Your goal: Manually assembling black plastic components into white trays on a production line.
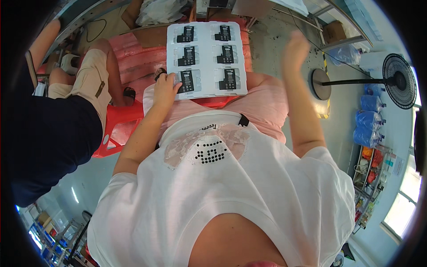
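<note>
A white plastic tray (206, 58) rests across my lap, with black flat battery packs lying in its moulded pockets in two columns. My left hand (166, 90) grips the tray's near left edge, its fingertips close to the nearest left battery pack (187, 81). At the far end of the right column lies another battery pack (223, 33). My right hand (297, 46) is raised off to the right, apart from the tray. Motion smears its fingers, so whether it holds anything cannot be made out.
A person in beige shorts (91, 73) sits close on my left, beside a red plastic stool (116, 129). Pink-wrapped stacks (133, 55) lie beyond the tray. A black standing fan (396, 81) and blue water bottles (369, 120) stand to the right.
</note>
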The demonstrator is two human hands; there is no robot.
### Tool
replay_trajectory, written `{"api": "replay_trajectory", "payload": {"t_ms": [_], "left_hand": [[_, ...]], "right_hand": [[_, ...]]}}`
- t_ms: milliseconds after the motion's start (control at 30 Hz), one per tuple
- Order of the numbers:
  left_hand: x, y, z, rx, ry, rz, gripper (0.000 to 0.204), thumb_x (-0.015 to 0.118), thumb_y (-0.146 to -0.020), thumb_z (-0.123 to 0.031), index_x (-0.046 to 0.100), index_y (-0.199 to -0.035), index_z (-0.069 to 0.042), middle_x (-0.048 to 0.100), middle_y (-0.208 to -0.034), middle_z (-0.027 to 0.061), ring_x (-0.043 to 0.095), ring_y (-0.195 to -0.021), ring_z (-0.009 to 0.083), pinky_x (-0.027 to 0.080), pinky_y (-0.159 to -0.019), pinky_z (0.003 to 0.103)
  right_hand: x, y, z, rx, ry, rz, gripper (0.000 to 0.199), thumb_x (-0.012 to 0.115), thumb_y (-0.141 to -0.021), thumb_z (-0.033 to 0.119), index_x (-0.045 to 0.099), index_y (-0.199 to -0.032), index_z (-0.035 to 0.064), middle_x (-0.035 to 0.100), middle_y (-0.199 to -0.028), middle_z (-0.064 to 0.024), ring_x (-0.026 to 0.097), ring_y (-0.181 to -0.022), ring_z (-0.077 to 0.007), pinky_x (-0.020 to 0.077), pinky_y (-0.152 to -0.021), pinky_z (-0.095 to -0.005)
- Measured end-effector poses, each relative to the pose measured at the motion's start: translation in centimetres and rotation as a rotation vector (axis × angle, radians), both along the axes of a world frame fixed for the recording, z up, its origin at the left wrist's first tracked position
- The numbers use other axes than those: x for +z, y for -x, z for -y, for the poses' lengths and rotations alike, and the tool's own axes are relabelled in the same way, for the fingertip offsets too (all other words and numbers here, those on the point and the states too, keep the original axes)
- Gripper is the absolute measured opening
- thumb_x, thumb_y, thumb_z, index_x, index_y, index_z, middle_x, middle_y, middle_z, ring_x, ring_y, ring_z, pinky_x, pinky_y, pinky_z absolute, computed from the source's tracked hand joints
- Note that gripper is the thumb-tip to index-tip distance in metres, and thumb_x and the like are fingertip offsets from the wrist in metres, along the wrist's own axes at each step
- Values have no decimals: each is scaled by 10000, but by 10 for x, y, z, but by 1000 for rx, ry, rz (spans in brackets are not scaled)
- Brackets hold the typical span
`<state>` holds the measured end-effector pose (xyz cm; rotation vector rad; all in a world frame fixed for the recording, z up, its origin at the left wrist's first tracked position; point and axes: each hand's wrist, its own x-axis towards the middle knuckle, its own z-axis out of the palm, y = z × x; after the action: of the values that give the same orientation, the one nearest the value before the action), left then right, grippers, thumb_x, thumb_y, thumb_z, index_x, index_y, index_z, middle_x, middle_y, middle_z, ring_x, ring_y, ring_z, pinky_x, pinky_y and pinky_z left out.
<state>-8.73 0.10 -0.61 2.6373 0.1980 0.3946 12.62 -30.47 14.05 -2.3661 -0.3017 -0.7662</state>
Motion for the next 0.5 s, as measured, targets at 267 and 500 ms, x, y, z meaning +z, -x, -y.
{"api": "replay_trajectory", "payload": {"t_ms": [267, 500], "left_hand": [[-57, -19, -12, 279, 387, -346, 1151, 752, -565, -537, 88, -1399, -104, 258, -1326, 326, 281, -1236, 449, 299, -989, 490], [-6, -26, -16, 171, 417, -521, 1303, 824, -450, -479, 10, -1414, -155, 226, -1403, 238, 214, -1266, 468, 232, -1031, 492]], "right_hand": [[66, -148, 57, 330, -1015, -943, 373, 602, -841, 218, 466, -1089, -25, 585, -967, -168, 610, -805, -270, 522, -640, -366], [52, -48, 36, 680, -1341, -908, 333, 579, -832, 106, 446, -1093, -52, 602, -918, -178, 608, -792, -267, 516, -637, -346]]}}
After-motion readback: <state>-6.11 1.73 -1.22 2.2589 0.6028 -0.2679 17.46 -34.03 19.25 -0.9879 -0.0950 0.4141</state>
